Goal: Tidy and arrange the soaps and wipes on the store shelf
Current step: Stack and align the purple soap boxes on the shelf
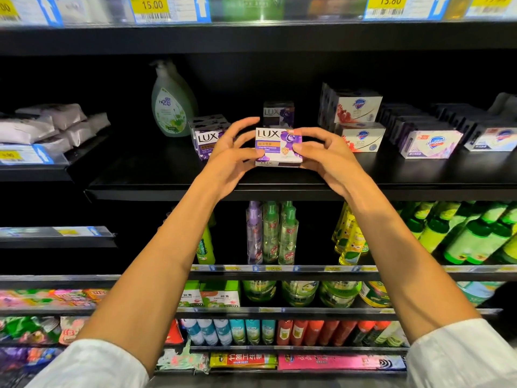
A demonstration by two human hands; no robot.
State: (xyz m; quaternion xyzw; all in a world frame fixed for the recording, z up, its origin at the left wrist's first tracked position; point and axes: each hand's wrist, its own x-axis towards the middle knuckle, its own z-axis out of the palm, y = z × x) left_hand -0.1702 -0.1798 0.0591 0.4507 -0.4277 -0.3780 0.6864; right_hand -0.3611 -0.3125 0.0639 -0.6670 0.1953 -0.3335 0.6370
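Note:
A purple-and-white Lux soap box [275, 144] stands at the front middle of the black shelf [173, 177]. My left hand [230, 155] holds its left end with thumb and fingertips. My right hand [324, 155] pinches its right end. More Lux boxes [205, 137] stand in a row just left of it, partly hidden by my left hand. Another Lux box [278, 113] sits further back. White Safeguard soap boxes [358, 109] are stacked to the right, with more Safeguard boxes [430, 144] beyond. Pale wipe packs [50, 121] lie piled on the shelf at the left.
A green hand-wash pump bottle [172, 102] stands behind the Lux row. Price-tag rails [173, 8] run along the shelf above. Green and purple spray bottles [270, 233] fill the shelf below, and lower shelves hold more packs and cans.

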